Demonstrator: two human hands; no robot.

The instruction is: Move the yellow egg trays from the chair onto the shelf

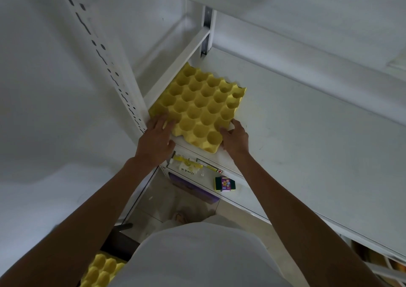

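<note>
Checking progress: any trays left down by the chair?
Yes, another yellow tray shows at bottom left, below the one on the shelf.

Dim, flat, greyish light with soft shadows. Wide-angle bending curves the edges. The upper corners look blurred.

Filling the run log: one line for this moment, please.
stage: placing | egg tray on shelf | left hand, right hand at near edge | another tray below
</note>
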